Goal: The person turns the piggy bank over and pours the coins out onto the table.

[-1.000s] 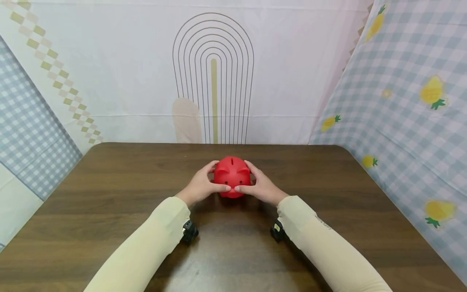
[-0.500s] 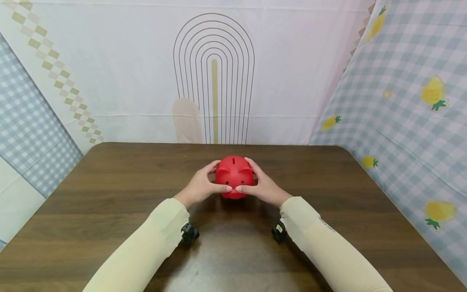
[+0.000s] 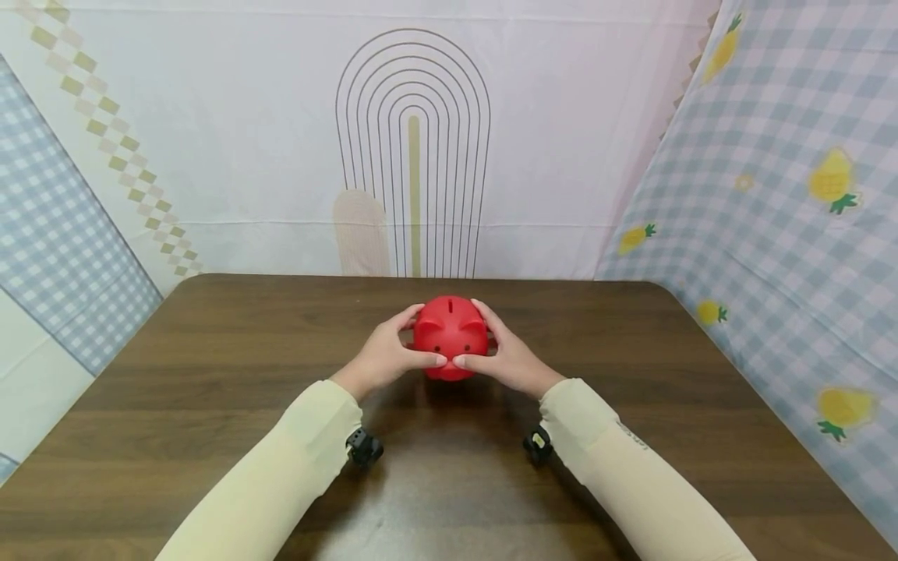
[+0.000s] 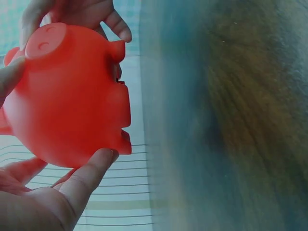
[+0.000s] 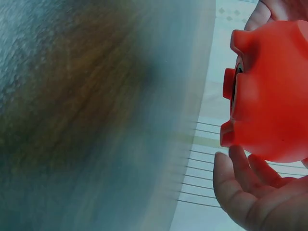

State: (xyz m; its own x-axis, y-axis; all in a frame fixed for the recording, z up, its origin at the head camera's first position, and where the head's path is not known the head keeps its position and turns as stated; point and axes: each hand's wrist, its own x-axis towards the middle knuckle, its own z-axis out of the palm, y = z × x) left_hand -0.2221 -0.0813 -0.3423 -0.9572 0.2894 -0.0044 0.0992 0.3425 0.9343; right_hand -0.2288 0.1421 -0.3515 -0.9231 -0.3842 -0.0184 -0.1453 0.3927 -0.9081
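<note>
A red piggy bank [image 3: 450, 336] with a coin slot on top is held between both hands, its snout facing the person. My left hand [image 3: 382, 357] grips its left side, thumb across the front by the snout. On the opposite side my right hand [image 3: 517, 362] mirrors this grip, the two thumb tips nearly meeting. Stubby feet on the piggy bank [image 4: 67, 101] show free of the tabletop in the left wrist view. From the right wrist, the underside of the piggy bank [image 5: 274, 91] reveals a dark round part between the feet.
A brown wooden table [image 3: 245, 436] spreads beneath the arms. Behind it hangs a white cloth [image 3: 547, 140] with arch lines, and a checked pineapple cloth [image 3: 779, 257] hangs along the right. Small black wrist cameras [image 3: 365, 446] sit under the sleeves.
The piggy bank has risen very slightly and shifted a touch to the right, both hands moving with it. Their grip looks the same, and the head view has shifted a little.
</note>
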